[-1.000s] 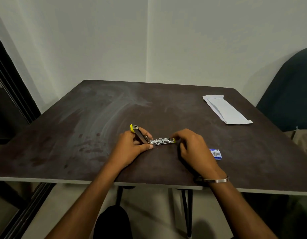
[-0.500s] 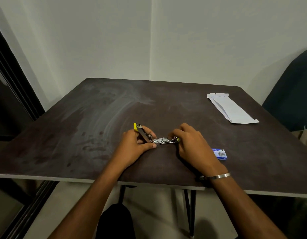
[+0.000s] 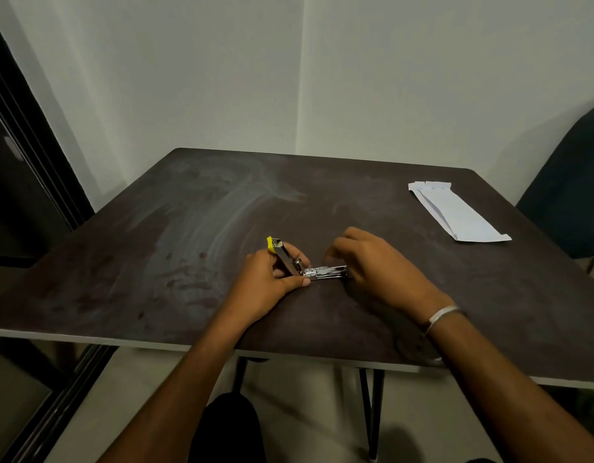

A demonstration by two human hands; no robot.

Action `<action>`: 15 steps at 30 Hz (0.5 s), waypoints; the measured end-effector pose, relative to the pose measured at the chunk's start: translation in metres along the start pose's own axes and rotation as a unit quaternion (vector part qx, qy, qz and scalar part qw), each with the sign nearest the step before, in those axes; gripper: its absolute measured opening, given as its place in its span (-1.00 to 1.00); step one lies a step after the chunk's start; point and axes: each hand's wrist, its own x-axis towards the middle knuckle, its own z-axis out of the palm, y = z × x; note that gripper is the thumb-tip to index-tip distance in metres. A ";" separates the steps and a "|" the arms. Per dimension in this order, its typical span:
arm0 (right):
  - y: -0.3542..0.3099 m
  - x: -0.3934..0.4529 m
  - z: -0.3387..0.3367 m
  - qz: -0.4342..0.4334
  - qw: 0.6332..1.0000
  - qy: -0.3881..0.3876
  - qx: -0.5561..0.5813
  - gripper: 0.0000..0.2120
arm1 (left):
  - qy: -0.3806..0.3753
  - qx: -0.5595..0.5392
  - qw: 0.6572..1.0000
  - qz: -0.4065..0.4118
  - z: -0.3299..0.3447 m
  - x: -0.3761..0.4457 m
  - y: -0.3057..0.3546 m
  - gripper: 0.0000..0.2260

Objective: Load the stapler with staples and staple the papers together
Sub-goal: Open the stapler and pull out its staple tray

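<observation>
The stapler (image 3: 290, 262) lies swung open near the table's (image 3: 322, 202) front edge, its yellow-tipped lid tilted up in the left hand (image 3: 268, 282), whose fingers are closed around it. The right hand (image 3: 375, 265) covers the metal tray's far end; its grip is hidden. Folded papers (image 3: 456, 212) lie well apart, far right.

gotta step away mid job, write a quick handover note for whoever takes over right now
Left hand: gripping the stapler at its hinge end, yellow-tipped top arm swung up and open.
Right hand: fingers at the far end of the stapler's open metal tray, which lies flat on the table; whether it holds staples is hidden.
Papers: folded white stack at the far right of the table, untouched.
Done: stapler opened for loading.
Left: confirm the staples are seated in the tray, close the top arm, fetch the papers and staple them.
</observation>
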 end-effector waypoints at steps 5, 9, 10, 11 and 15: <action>0.007 0.024 -0.019 -0.115 0.984 -0.133 -0.031 -0.75 | -0.002 -0.012 1.000 0.000 0.001 0.001 0.000 -0.78; 0.006 0.036 -0.023 -0.152 0.969 -0.185 -0.054 -0.72 | -0.004 -0.016 1.000 -0.002 0.000 0.002 -0.002 -0.78; 0.005 0.038 -0.024 -0.157 0.966 -0.194 -0.059 -0.72 | -0.004 -0.013 1.000 -0.003 0.000 0.002 -0.003 -0.78; 0.004 0.040 -0.025 -0.164 0.963 -0.202 -0.064 -0.72 | -0.004 -0.010 1.000 -0.005 0.000 0.002 -0.003 -0.78; 0.003 0.047 -0.025 -0.195 0.953 -0.212 -0.094 -0.74 | -0.004 -0.007 1.000 -0.002 0.000 0.002 -0.002 -0.77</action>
